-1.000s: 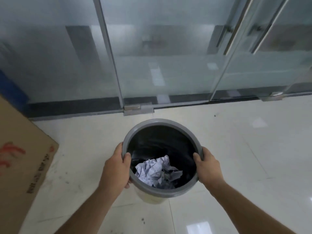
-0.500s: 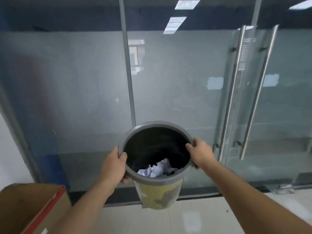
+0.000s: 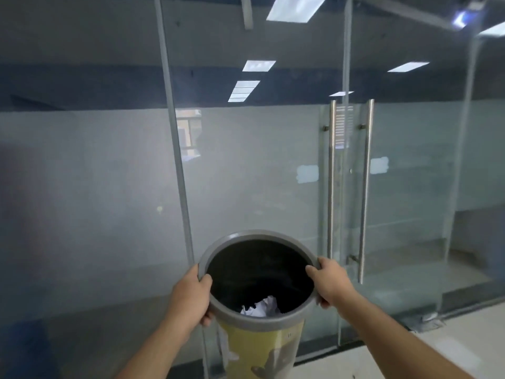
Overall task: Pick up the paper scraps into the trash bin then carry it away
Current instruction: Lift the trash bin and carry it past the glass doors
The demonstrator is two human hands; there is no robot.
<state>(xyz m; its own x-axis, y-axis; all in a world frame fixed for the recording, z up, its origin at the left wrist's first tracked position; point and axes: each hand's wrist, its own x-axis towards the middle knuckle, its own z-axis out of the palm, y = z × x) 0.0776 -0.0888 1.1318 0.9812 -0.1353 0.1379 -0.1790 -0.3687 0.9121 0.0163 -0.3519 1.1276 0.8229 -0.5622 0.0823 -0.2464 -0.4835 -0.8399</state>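
Left hand (image 3: 188, 295) and right hand (image 3: 329, 281) clamped on trash bin (image 3: 262, 348) rim, paper scraps (image 3: 261, 307) inside. Carrying step; next, through glass door (image 3: 349, 187).

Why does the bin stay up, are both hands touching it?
Touching. The head view shows the left hand and right hand each wrapped over the grey rim of the trash bin, thumbs hooked inside.
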